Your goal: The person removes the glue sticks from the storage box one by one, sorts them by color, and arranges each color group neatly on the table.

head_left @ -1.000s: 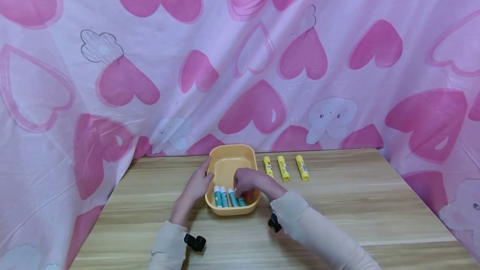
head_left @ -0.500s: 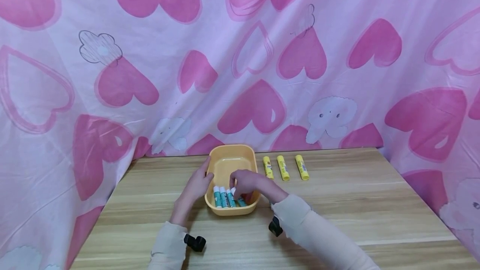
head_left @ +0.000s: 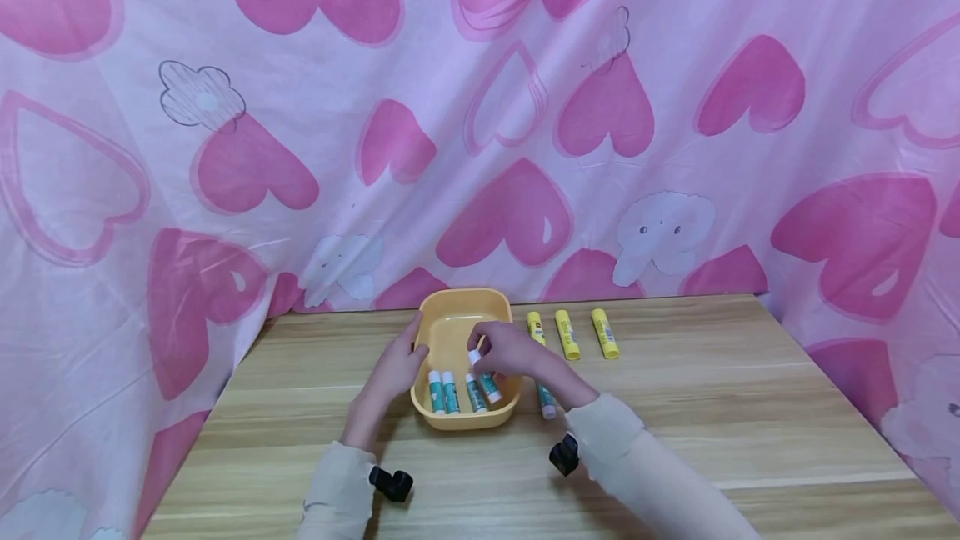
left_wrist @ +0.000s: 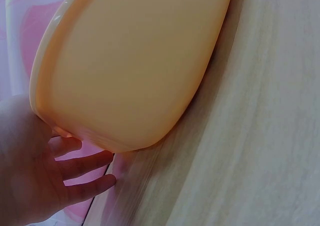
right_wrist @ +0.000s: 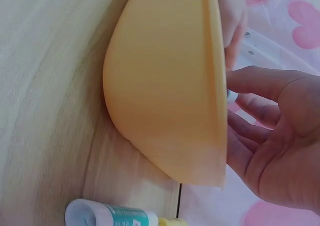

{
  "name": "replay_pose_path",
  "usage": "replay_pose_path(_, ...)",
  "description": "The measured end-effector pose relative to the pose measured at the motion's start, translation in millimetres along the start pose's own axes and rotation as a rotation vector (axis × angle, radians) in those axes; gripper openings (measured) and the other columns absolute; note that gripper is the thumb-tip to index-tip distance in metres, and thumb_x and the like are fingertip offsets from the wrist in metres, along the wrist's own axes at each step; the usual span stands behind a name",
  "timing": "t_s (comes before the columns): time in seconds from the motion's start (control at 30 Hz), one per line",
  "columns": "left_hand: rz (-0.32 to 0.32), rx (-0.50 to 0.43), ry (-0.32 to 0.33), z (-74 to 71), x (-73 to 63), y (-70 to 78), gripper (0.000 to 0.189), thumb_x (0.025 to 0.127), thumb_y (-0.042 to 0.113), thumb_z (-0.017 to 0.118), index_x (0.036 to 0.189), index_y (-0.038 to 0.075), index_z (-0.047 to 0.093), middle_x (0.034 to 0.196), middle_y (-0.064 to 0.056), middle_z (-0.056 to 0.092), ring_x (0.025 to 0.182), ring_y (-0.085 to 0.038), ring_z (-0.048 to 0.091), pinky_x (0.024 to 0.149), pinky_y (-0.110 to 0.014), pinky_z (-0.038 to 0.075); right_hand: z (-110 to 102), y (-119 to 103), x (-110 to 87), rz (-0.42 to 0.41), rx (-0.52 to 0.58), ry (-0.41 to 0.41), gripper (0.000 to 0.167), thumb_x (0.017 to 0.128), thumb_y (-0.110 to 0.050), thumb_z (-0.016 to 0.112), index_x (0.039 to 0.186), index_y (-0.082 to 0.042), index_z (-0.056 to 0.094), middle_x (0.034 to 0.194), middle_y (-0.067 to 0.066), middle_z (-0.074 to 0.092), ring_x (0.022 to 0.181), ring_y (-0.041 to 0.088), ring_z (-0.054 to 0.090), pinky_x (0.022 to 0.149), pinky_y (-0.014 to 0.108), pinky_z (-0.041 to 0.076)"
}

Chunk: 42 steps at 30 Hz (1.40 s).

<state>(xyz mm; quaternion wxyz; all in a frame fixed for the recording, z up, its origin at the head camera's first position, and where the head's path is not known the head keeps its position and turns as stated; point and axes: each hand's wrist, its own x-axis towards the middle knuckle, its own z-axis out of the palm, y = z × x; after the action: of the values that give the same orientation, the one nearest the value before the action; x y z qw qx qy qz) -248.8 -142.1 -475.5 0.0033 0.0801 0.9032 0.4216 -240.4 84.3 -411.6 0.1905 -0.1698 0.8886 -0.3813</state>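
A yellow plastic basin [head_left: 465, 298] stands on the table, with several teal glue sticks [head_left: 450, 394] with white caps lying side by side near its front wall. My left hand [head_left: 397, 365] grips the basin's left rim, thumb over the edge; in the left wrist view its other fingers [left_wrist: 90, 166] lie along the outside. Inside the basin, my right hand [head_left: 510, 348] pinches the white upper end of a tilted glue stick [head_left: 489, 387]. From the right wrist view, the basin wall hides most of that stick, and only a bit of white shows between the fingers [right_wrist: 255, 83].
Three yellow glue sticks [head_left: 567, 335] lie in a row to the right of the basin, near the table's back edge. Another teal glue stick [head_left: 545, 401] lies on the table, partly under my right forearm. A pink heart-print curtain [head_left: 502, 215] hangs behind.
My right hand has shifted right and slightly back, bringing a glue stick to a tilt beside the others. The teal stick under the forearm has come into view. My left hand stays put.
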Motion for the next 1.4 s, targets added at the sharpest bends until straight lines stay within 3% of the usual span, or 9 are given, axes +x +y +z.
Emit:
replay_pose_path(0.3, -0.004, -0.014, 0.003, 0.4, -0.5, 1.0, 0.063, 0.102, 0.016, 0.046, 0.159, 0.011, 0.020, 0.163, -0.013, 0.028, 0.147, -0.032, 0.032, 0.121, -0.050, 0.027, -8.6, 3.6, -11.0, -0.028, 0.036, 0.109, 0.027, 0.084, -0.015, 0.077, 0.107, -0.013, 0.062, 0.094, 0.007, 0.062, 0.071, 0.025, 0.065, 0.060, 0.036, 0.061)
replay_pose_path(0.8, -0.006, 0.001, -0.003, 1.0, 0.5, -1.0, 0.063, 0.102, 0.015, 0.045, 0.160, 0.011, 0.018, 0.163, -0.014, 0.027, 0.147, -0.034, 0.032, 0.121, -0.050, 0.026, -15.4, 17.8, -34.6, 0.049, 0.074, 0.364, 0.027, 0.085, -0.022, 0.077, 0.107, -0.019, 0.063, 0.093, 0.004, 0.063, 0.071, 0.019, 0.058, 0.058, 0.028, 0.054)
replay_pose_path(1.07, -0.010, -0.001, -0.006, 0.9, -0.1, 0.6, 0.063, 0.103, 0.015, 0.045, 0.160, 0.010, 0.018, 0.163, -0.014, 0.026, 0.148, -0.034, 0.031, 0.122, -0.050, 0.025, -24.0, 28.8, -46.2, 0.064, 0.171, 0.437, 0.028, 0.086, -0.021, 0.076, 0.110, -0.017, 0.065, 0.097, 0.006, 0.064, 0.074, 0.020, 0.061, 0.059, 0.031, 0.058)
replay_pose_path(1.23, -0.029, 0.000, -0.010, 0.9, -0.2, 1.7, 0.063, 0.103, 0.016, 0.045, 0.160, 0.012, 0.018, 0.163, -0.013, 0.026, 0.148, -0.033, 0.030, 0.122, -0.050, 0.024, -29.5, 39.2, -56.3, 0.085, 0.186, 0.446, 0.028, 0.086, -0.019, 0.075, 0.112, -0.016, 0.065, 0.099, 0.008, 0.064, 0.081, 0.021, 0.060, 0.064, 0.038, 0.061)
replay_pose_path(1.4, -0.031, 0.000, -0.016, 0.7, 0.0, 0.3, 0.064, 0.103, 0.017, 0.045, 0.160, 0.012, 0.017, 0.164, -0.013, 0.025, 0.148, -0.033, 0.029, 0.122, -0.050, 0.024, -32.5, 52.8, -65.8, 0.107, 0.183, 0.455, 0.028, 0.087, -0.020, 0.075, 0.113, -0.017, 0.066, 0.100, 0.008, 0.062, 0.083, 0.023, 0.059, 0.065, 0.035, 0.060)
